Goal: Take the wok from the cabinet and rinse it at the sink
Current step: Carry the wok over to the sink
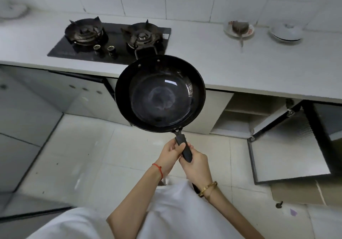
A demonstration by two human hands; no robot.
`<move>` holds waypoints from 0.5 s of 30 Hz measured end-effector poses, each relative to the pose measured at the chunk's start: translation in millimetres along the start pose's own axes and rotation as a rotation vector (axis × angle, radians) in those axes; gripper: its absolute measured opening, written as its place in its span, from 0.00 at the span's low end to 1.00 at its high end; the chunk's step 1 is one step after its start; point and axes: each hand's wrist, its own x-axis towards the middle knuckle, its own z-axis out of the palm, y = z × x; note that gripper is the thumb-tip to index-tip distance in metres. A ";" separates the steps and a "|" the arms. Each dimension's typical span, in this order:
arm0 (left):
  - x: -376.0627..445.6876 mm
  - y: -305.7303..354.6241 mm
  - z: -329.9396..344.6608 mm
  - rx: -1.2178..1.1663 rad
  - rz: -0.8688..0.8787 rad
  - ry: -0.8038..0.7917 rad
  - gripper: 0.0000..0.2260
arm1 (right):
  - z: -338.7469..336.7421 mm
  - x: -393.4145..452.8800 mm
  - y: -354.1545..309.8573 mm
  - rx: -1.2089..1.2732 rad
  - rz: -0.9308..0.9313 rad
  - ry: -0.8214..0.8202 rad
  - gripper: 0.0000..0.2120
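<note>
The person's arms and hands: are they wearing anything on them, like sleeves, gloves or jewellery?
No gloves: both the left hand and the right hand are bare, and the forearms are uncovered, with no sleeve reaching them. A thin red string bracelet circles the left wrist. A gold-coloured bangle sits on the right wrist. The white garment covers the body below.

One wok (160, 93), two burners (84, 31) — two plates (238, 29).
</note>
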 end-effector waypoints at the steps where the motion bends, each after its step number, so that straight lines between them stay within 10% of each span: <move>1: -0.8 1.2 -6.2 -0.017 0.014 0.029 0.06 | 5.0 3.9 -2.4 -0.007 -0.014 -0.033 0.07; 15: -13.6 36.8 -133.4 -0.217 0.193 0.396 0.05 | 118.6 53.5 -77.1 -0.062 -0.172 -0.429 0.07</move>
